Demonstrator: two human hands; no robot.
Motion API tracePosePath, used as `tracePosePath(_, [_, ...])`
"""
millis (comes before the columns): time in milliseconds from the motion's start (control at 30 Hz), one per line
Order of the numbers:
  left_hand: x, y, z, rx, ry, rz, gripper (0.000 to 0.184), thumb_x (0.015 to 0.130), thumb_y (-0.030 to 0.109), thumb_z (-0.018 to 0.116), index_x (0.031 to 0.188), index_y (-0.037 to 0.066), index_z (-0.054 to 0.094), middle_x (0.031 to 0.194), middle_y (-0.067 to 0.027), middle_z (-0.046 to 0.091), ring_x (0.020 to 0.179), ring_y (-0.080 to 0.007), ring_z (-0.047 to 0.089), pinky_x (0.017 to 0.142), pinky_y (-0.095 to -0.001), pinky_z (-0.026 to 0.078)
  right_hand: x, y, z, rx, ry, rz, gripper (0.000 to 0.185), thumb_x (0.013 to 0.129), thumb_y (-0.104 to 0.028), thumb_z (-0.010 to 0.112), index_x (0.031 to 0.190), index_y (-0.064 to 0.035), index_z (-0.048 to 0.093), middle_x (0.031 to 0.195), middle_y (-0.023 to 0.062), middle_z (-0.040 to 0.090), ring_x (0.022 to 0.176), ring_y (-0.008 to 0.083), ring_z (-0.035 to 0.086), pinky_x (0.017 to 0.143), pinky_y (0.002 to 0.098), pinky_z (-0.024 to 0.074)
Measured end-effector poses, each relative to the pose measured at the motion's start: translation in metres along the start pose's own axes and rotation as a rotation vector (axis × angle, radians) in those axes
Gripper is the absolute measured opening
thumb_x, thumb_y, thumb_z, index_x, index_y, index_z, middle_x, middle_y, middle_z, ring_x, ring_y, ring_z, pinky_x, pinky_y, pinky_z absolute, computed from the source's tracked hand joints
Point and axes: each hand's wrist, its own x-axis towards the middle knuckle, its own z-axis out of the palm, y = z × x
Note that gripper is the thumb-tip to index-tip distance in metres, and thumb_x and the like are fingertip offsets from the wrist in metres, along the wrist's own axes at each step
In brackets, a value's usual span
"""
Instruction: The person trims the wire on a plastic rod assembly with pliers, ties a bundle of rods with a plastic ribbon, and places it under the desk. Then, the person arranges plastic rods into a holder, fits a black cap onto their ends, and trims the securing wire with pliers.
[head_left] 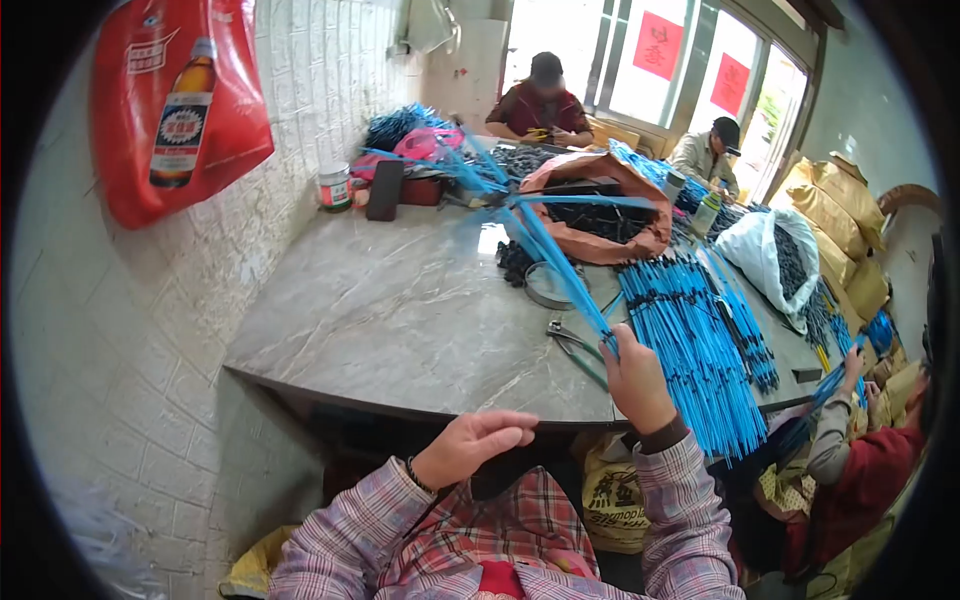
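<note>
In my right hand (638, 378), raised over the table's front edge, is the lower end of a bundle of blue strips (560, 262); its upper strips fan out and blur. My left hand (476, 447) hangs before the table edge, fingers together and pointing right, with nothing visible in it. Green-handled pliers (575, 350) lie just left of my right hand. To its right, many blue strips with black parts (690, 350) lie in rows. A round clear dish (550, 285) sits behind the pliers, beside small black pieces (516, 262).
The grey table (370, 310) carries an orange sack (655, 235) of black pieces, a white sack (765, 245), a jar (335, 187) and a dark box (385, 190). Two people sit at the far side. Another person at the right holds blue strips.
</note>
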Motion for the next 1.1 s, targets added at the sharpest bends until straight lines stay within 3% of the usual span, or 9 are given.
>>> tracePosePath(167, [0.021,0.028,0.010,-0.108,0.142,0.136,0.032,0.098,0.018,0.052,0.125,0.001,0.057,0.110,-0.0063,0.065,0.103,-0.0139,0.061,0.094,-0.0293,0.047,-0.021,-0.029,0.017,0.042,-0.087,0.003,0.019,0.090,-0.014,0.059,0.102,-0.0026,0.049,0.074,0.0251,0.060,0.071,0.0457,0.059,0.057,0.0513,0.0449])
tracePosePath(267, [0.027,0.033,0.001,-0.105,0.243,0.145,0.030,0.098,0.018,0.052,0.123,0.001,0.057,0.108,-0.0058,0.065,0.101,-0.0138,0.061,0.092,-0.0304,0.048,-0.043,-0.040,0.039,0.271,-0.184,-0.016,0.020,0.090,-0.014,0.060,0.100,-0.0017,0.048,0.069,0.0192,0.056,0.062,0.0390,0.059,0.054,0.0444,0.0447])
tracePosePath(333, [0.032,0.031,-0.008,-0.020,0.287,0.121,0.027,0.098,0.017,0.053,0.120,0.002,0.057,0.104,-0.0053,0.066,0.097,-0.0137,0.063,0.089,-0.0311,0.050,-0.056,-0.055,0.047,0.530,-0.272,-0.039,0.020,0.094,-0.018,0.057,0.101,-0.0027,0.045,0.068,0.0076,0.049,0.054,0.0211,0.050,0.051,0.0334,0.0414])
tracePosePath(367, [0.032,0.031,-0.012,-0.023,0.285,0.110,0.027,0.098,0.017,0.053,0.120,0.002,0.057,0.104,-0.0053,0.066,0.097,-0.0137,0.063,0.089,-0.0311,0.050,-0.062,-0.060,0.051,0.532,-0.276,-0.029,0.020,0.094,-0.018,0.057,0.101,-0.0027,0.045,0.068,0.0076,0.049,0.054,0.0211,0.050,0.051,0.0334,0.0414])
tracePosePath(467, [0.027,0.027,-0.022,-0.151,0.310,0.070,0.022,0.097,0.017,0.053,0.113,0.003,0.058,0.098,-0.0052,0.066,0.087,-0.0135,0.065,0.082,-0.0305,0.053,-0.080,-0.070,0.060,1.109,-0.535,0.302,0.020,0.099,-0.022,0.052,0.103,-0.0043,0.044,0.070,0.0004,0.045,0.055,0.0081,0.040,0.050,0.0254,0.0366])
tracePosePath(633, [0.029,0.032,-0.020,-0.122,0.393,0.076,0.018,0.097,0.016,0.053,0.106,0.002,0.058,0.091,-0.0058,0.066,0.079,-0.0140,0.066,0.076,-0.0300,0.055,-0.085,-0.072,0.078,1.117,-0.343,0.197,0.020,0.101,-0.023,0.046,0.107,-0.0046,0.041,0.071,-0.0012,0.046,0.054,0.0044,0.039,0.048,0.0210,0.0341])
tracePosePath(900, [0.034,0.032,-0.016,-0.226,0.463,0.101,0.011,0.094,0.009,0.051,0.104,0.005,0.054,0.079,-0.0004,0.059,0.071,-0.0107,0.062,0.073,-0.0266,0.055,-0.087,-0.076,0.078,1.227,-0.210,0.350,0.020,0.101,-0.023,0.045,0.109,-0.0069,0.036,0.070,0.0024,0.051,0.049,0.0057,0.041,0.045,0.0184,0.0335])
tracePosePath(1033, [0.033,0.027,-0.032,-0.211,0.560,0.116,0.016,0.092,0.006,0.050,0.108,0.006,0.053,0.073,0.0022,0.053,0.063,-0.0080,0.054,0.063,-0.0240,0.050,-0.084,-0.071,0.084,1.304,-0.045,0.417,0.018,0.101,-0.021,0.046,0.108,-0.0071,0.037,0.069,0.0027,0.053,0.047,0.0058,0.040,0.043,0.0180,0.0322])
tracePosePath(1100, [0.037,0.029,-0.048,0.614,0.671,0.262,0.015,0.092,0.007,0.051,0.107,0.006,0.055,0.070,0.0033,0.047,0.056,-0.0066,0.042,0.053,-0.0224,0.039,-0.076,-0.058,0.066,1.175,-0.096,0.459,0.016,0.101,-0.020,0.045,0.108,-0.0071,0.038,0.066,0.0019,0.052,0.046,0.0051,0.039,0.042,0.0178,0.0312])
